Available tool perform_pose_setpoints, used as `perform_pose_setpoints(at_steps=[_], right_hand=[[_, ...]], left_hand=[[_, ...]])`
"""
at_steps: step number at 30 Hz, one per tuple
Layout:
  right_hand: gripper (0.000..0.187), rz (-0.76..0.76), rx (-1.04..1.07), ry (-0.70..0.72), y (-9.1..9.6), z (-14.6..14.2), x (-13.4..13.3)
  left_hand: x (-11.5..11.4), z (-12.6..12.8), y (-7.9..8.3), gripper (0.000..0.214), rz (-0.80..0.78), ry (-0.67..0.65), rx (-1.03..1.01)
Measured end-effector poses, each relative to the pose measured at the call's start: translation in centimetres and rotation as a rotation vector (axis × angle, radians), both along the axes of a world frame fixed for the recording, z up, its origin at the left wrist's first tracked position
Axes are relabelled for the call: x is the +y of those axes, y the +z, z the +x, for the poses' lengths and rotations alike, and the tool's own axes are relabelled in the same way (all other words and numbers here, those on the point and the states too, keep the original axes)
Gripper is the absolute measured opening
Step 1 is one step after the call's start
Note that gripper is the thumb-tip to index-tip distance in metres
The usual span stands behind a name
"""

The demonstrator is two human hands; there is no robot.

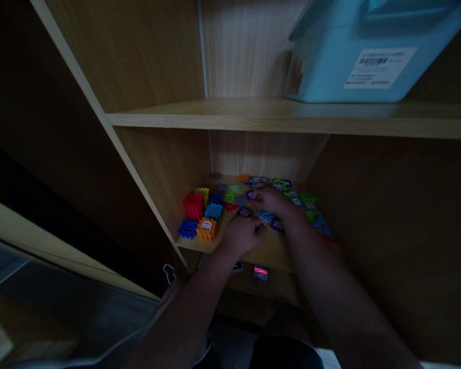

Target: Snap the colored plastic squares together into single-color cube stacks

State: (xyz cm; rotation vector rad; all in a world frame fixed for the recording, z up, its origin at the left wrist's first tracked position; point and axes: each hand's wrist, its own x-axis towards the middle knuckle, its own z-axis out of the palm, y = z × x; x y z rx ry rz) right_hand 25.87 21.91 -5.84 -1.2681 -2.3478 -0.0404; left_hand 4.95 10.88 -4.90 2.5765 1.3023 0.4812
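- Left hand [244, 233] has built pieces standing to its left: a blue block [188, 229], a solid-looking red cube [194, 206], a yellow block [202, 193], an orange cube [206, 229] with toothed edges and a white label, a light-blue block [213, 211] and a dark-blue piece [215, 198].
- Farther in beyond the left hand lie flat notched pieces: a green tile [229, 198], a red piece [231, 207], a grey tile [241, 200] and, just past its knuckles, a purple tile [245, 211] with a pale centre.
- The left forearm [200, 292] slants up from lower left; the fingers curl inward, back of the hand up, and whether they grip anything cannot be told.
- Right hand [271, 197] reaches deeper, bent downward, fingertips low among the tiles; its grip is also unclear. The right forearm [330, 271] slants in from lower right.
- To its right, green tiles [308, 198] and blue pieces [320, 225] overlap loosely on the shelf [269, 251].
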Motion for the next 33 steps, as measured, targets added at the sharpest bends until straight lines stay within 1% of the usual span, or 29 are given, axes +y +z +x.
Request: perform_pose_setpoints(at_steps=[3, 6, 11, 13, 15, 18, 21, 24, 27, 30, 33], right_hand=[[0.017, -0.049, 0.013, 0.022, -0.2, 0.3, 0.2], [0.014, -0.068, -0.014, 0.007, -0.2, 0.2, 0.4], [0.008, -0.036, -0.078, -0.046, -0.1, -0.6, 0.2], [0.007, -0.028, -0.069, -0.062, 0.0, -0.8, 0.0], [0.009, -0.031, -0.009, -0.066, 0.1, -0.6, -0.1], [0.014, -0.062, 0.161, -0.042, 0.5, 0.1, -0.2], [0.014, -0.100, 0.314, -0.019, 0.9, 1.1, -0.3], [0.019, -0.144, 0.407, 0.013, 1.3, 1.7, -0.4], [0.026, -0.214, 0.440, 0.035, 1.7, 2.0, -0.8], [0.029, -0.269, 0.470, 0.039, 2.4, 2.2, -1.2], [0.032, -0.307, 0.504, 0.103, 3.5, 2.2, -1.9]], left_hand=[[0.1, 0.0, -0.3, 0.030, -0.008, 0.007, -0.011], [0.1, 0.0, -0.3, 0.031, 0.001, 0.009, -0.014], [0.0, 0.1, -0.1, 0.033, -0.005, 0.005, -0.002], [0.0, 0.1, 0.0, 0.032, -0.012, 0.013, 0.000], [0.0, 0.1, 0.0, 0.032, -0.014, 0.015, -0.003], [-0.1, 0.1, 0.0, 0.031, -0.013, 0.010, -0.005], [0.0, 0.1, 0.1, 0.033, -0.015, 0.004, -0.007], [0.0, 0.0, 0.0, 0.032, -0.014, 0.000, -0.025], [0.1, 0.0, -0.2, 0.030, -0.023, 0.011, -0.064], [0.3, 0.0, -0.4, 0.027, -0.053, 0.028, -0.163], [0.7, -0.2, -0.4, 0.031, -0.130, 0.068, -0.367]])
